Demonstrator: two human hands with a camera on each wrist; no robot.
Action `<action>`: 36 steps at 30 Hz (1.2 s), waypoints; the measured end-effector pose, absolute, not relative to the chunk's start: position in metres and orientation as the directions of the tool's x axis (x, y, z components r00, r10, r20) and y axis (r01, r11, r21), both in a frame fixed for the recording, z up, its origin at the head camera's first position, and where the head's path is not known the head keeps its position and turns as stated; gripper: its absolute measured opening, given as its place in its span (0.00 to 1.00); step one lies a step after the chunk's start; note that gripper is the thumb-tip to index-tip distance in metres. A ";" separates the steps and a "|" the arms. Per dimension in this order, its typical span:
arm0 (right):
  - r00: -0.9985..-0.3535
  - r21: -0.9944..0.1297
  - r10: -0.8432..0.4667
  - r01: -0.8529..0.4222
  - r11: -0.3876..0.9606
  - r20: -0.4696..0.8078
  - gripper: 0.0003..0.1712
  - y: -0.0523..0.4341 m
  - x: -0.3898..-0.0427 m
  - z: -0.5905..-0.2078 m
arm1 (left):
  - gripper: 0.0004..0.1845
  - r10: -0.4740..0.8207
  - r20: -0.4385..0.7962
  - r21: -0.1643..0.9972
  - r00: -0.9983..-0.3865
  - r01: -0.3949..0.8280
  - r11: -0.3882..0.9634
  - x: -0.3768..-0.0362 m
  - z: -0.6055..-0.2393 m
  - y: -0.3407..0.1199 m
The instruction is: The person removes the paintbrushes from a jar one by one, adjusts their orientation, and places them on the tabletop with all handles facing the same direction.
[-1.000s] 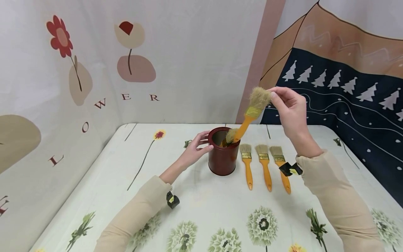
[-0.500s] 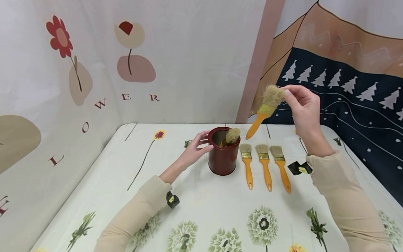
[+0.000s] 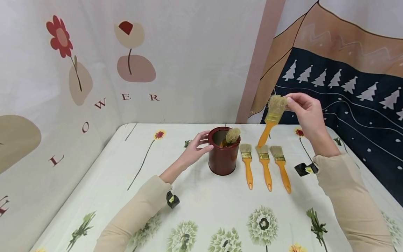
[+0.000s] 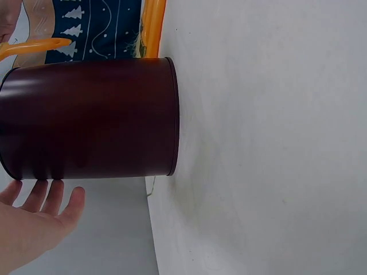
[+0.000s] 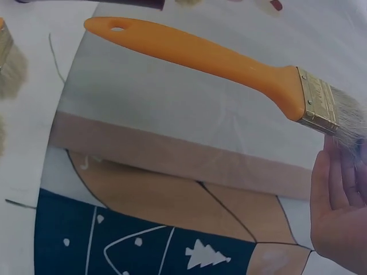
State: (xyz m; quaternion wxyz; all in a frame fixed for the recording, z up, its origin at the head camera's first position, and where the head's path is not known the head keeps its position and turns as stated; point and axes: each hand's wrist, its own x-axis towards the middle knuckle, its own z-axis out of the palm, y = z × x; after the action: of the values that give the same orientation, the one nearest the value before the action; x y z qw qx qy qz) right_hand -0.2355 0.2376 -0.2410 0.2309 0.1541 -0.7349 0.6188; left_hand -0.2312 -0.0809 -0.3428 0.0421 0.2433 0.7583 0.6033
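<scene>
Right hand [image 3: 304,111] raised above the desk [image 3: 201,206] to the right of the dark red round metal can [image 3: 223,151], fingertips pinching the pale bristles of an orange-handled flat paintbrush [image 3: 271,119] that hangs handle-down over the brushes below. Left hand [image 3: 194,151] with relaxed, straight fingers resting against the can's left side. Inside the can, another bristle brush [image 3: 232,135]; just right of the can, three orange-handled paintbrushes [image 3: 265,166] lying side by side.

Five brushes [image 3: 266,168]; one can [image 3: 222,155]; two hands [image 3: 195,148].
</scene>
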 end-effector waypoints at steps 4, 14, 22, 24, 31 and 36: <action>-0.864 -0.850 0.044 -0.483 0.210 0.502 0.09 0.243 -0.239 -0.248 | 0.29 0.420 0.229 0.936 -0.878 0.317 0.154 -0.231 -0.343 -0.081; -0.917 -0.861 0.028 -0.363 0.357 0.398 0.14 0.263 -0.247 -0.264 | 0.29 0.425 0.236 0.937 -0.874 0.321 0.140 -0.232 -0.344 -0.081; -0.939 -0.881 0.020 -0.315 0.352 0.344 0.11 0.279 -0.252 -0.275 | 0.29 0.425 0.223 0.938 -0.877 0.312 0.152 -0.232 -0.344 -0.081; -0.945 -0.885 0.027 -0.296 0.358 0.327 0.10 0.285 -0.254 -0.278 | 0.29 0.425 0.223 0.937 -0.877 0.312 0.154 -0.232 -0.344 -0.081; -0.959 -0.918 -0.044 -0.282 0.278 0.281 0.14 0.331 -0.285 -0.313 | 0.29 0.424 0.223 0.937 -0.878 0.312 0.154 -0.232 -0.344 -0.082; -0.975 -0.962 -0.090 -0.217 0.166 0.204 0.14 0.393 -0.343 -0.371 | 0.29 0.422 0.235 0.935 -0.876 0.323 0.150 -0.232 -0.344 -0.081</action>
State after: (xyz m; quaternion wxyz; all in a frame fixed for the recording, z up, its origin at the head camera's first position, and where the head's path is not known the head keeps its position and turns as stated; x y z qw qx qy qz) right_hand -0.3429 0.3930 -0.3707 0.0494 0.1007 -0.7618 0.6380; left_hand -0.2320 -0.0813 -0.3436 0.0413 0.2461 0.7571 0.6038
